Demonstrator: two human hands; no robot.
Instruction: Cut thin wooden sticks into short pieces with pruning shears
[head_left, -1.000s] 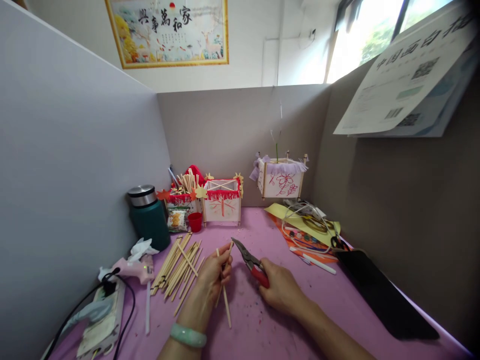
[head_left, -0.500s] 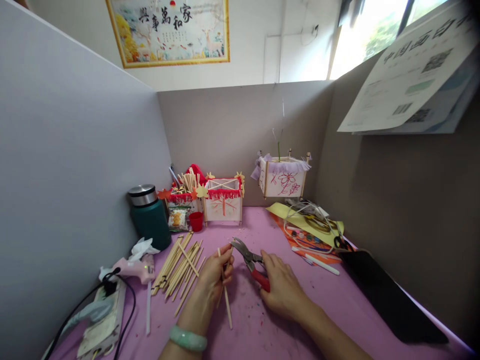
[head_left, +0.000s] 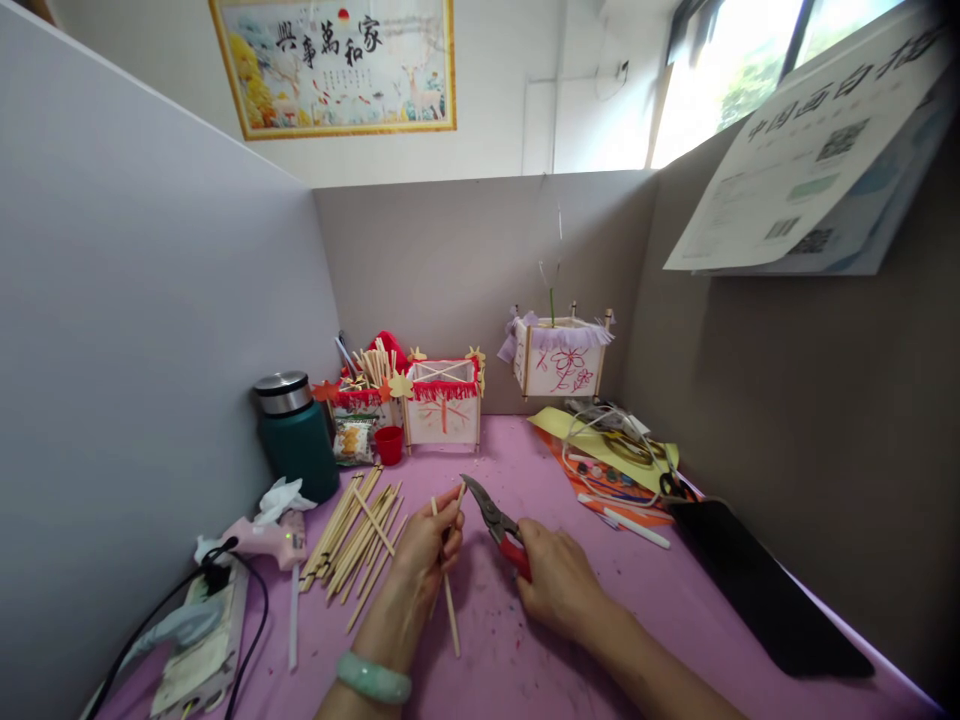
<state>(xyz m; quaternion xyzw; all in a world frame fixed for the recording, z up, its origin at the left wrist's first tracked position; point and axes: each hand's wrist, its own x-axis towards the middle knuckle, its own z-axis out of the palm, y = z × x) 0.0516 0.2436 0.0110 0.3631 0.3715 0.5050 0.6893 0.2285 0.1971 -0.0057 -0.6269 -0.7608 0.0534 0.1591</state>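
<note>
My left hand (head_left: 427, 545) is closed round thin wooden sticks (head_left: 448, 595), holding them upright over the pink table (head_left: 675, 620). A green bangle sits on that wrist. My right hand (head_left: 553, 580) grips red-handled cutting pliers (head_left: 495, 523), whose dark jaws point up-left toward the top ends of the sticks, close to my left fingertips. A loose pile of wooden sticks (head_left: 358, 535) lies just left of my left hand.
Two paper lanterns (head_left: 442, 402) (head_left: 559, 358) stand at the back wall. A teal flask (head_left: 296, 435), a red cup (head_left: 388, 444), a pink glue gun (head_left: 259, 535) and a power strip (head_left: 202, 650) are on the left. Yellow paper, cords and a black case (head_left: 757, 580) lie right. Grey partitions enclose the desk.
Both hands stay almost in place; the pliers' jaws have shifted slightly around the stick tips. The camera has bobbed a little.
</note>
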